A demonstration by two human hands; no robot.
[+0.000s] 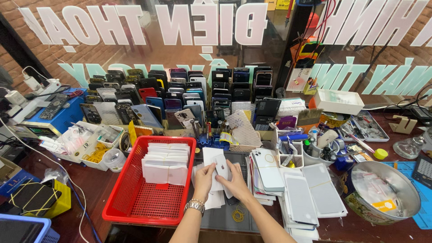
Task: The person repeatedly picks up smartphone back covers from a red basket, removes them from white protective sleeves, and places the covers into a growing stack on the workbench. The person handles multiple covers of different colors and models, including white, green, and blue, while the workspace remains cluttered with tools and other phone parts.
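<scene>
My left hand (204,178), with a metal watch (195,206) on its wrist, and my right hand (235,178) both grip a white phone back panel (220,167) over a grey work mat (220,216). Loose white sheets (211,155) lie under and behind the hands. A red plastic basket (135,198) just left of my left hand holds stacks of white packets (165,163).
Piles of phone back panels (310,193) lie to the right, beside a round metal tin (382,191). Rows of upright phones (180,90) stand behind against a glass window. Trays of small parts (85,144), a blue power supply (58,117) and tool cups (321,150) crowd the wooden desk.
</scene>
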